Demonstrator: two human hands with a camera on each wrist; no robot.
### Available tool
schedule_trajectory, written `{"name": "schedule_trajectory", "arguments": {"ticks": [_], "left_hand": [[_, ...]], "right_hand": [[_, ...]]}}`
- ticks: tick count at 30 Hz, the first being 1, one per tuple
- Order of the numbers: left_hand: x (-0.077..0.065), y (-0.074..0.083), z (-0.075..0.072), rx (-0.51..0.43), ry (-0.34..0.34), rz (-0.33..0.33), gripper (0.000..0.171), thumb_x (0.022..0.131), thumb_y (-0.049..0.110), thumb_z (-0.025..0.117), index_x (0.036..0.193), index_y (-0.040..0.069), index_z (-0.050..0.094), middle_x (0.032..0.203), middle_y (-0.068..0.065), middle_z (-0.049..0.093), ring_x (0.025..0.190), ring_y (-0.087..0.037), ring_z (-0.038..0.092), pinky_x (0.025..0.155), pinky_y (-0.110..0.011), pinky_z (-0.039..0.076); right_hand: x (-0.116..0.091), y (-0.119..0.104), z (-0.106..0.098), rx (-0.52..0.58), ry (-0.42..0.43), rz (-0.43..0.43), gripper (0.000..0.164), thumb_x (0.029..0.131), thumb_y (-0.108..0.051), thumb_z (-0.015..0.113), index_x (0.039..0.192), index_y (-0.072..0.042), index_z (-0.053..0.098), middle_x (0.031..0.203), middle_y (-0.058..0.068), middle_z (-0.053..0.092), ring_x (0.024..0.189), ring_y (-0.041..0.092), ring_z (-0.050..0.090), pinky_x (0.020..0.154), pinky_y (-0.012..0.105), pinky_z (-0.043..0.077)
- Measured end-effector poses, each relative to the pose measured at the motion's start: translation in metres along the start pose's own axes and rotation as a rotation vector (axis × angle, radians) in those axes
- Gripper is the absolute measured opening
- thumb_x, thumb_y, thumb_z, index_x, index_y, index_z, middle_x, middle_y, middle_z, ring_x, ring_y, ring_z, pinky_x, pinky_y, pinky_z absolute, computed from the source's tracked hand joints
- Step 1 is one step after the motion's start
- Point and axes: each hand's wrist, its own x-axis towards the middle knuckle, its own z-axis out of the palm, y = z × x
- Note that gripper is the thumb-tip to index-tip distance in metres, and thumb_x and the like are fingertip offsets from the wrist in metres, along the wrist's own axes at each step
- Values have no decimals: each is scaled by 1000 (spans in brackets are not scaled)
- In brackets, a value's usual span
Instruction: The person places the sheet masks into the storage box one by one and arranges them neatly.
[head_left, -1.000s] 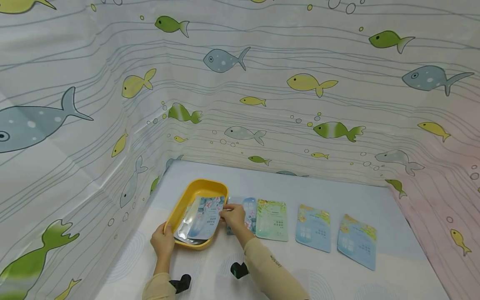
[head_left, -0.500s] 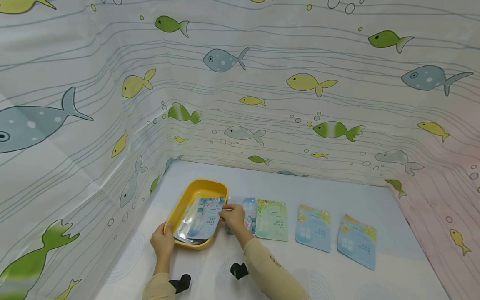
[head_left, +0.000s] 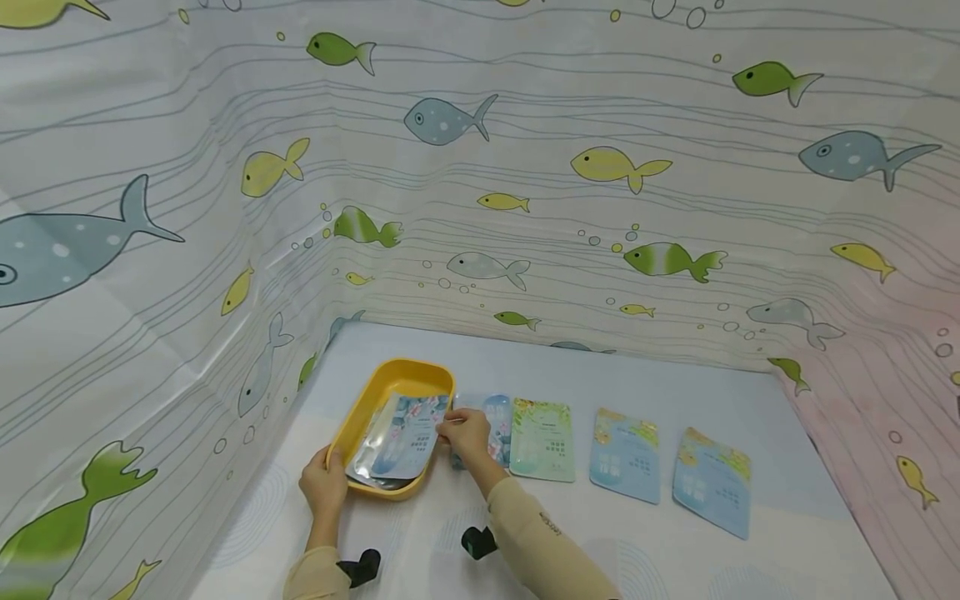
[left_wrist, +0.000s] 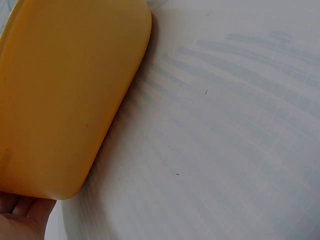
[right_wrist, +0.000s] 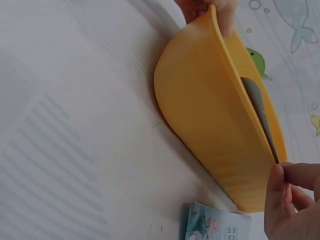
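My left hand (head_left: pixel 325 486) grips the left front rim of a yellow plastic tray (head_left: pixel 357 417), thumb over the inside of the wall. Inside the tray, a blue floral sheet mask packet (head_left: pixel 411 437) lies slanted over a silvery packet (head_left: pixel 369 454). With thumb and finger, my right hand (head_left: pixel 467 434) pinches the floral packet's right edge at the tray's right rim. The right wrist view shows that packet's dark edge (right_wrist: pixel 261 112) rising just above the rim, up to the fingertips (right_wrist: pixel 278 172).
To the tray's right lie another blue floral packet (head_left: pixel 498 417), partly behind my right hand, a green packet (head_left: pixel 542 442) and two light blue packets, one nearer (head_left: pixel 625 457) and one farther right (head_left: pixel 712 483). Fish-print sheeting (head_left: pixel 540 233) walls the table's back and sides.
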Motion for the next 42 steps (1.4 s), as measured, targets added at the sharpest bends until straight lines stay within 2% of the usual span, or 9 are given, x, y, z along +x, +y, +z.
{"name": "schedule_trajectory", "arguments": {"ticks": [6,10,14,21,26,30,37,42], "left_hand": [[-1,2,-1,-1,2,-1,24,91,-2,51,107,-18,60,105,-36,60,102,-50,56,88,-56,45],[-1,2,-1,3,5,3,24,91,-2,51,106,-18,60,105,-36,60,101,-51,56,87,-56,45],[0,2,0,0,11,4,24,90,-2,52,106,-17,60,104,-35,61,101,-50,57,87,-56,45],[0,1,0,-8,15,7,24,90,-2,52,106,-18,60,104,-36,60,100,-50,57,86,-56,45],[0,0,1,-5,10,5,24,91,-2,52,107,-18,60,104,-36,60,101,-50,57,87,-56,45],[1,-1,1,-12,14,5,24,91,-2,52,106,-18,60,104,-36,60,101,-50,57,86,-56,46],[0,-1,1,-12,6,-9,25,92,-1,51,108,-18,59,106,-36,60,102,-50,57,88,-56,45],[0,0,1,-8,3,-7,26,92,-1,50,108,-18,58,106,-37,59,102,-50,57,87,-56,46]], "right_hand": [[1,4,0,-31,5,-48,14,72,3,74,83,6,66,66,10,65,55,17,65,62,43,57],[0,5,1,-41,6,-53,13,72,2,75,78,4,64,64,9,63,57,23,66,60,43,57],[0,5,2,-49,7,-32,15,72,1,76,77,2,61,63,7,62,59,26,66,60,43,57],[1,6,5,-78,32,-46,19,70,1,78,76,1,59,63,7,61,51,15,63,56,36,57],[-2,6,2,-72,30,-32,17,72,-1,77,78,2,61,62,7,62,55,19,64,51,28,54],[-4,7,-3,-83,18,-50,14,75,-5,75,78,2,62,62,6,62,55,22,64,50,28,53],[-11,8,-12,-170,-26,-84,11,76,-4,71,83,2,63,65,6,63,56,21,65,49,23,51],[-20,11,-21,-311,-63,-123,19,76,-8,75,86,4,64,68,5,63,57,13,58,51,23,49]]}}
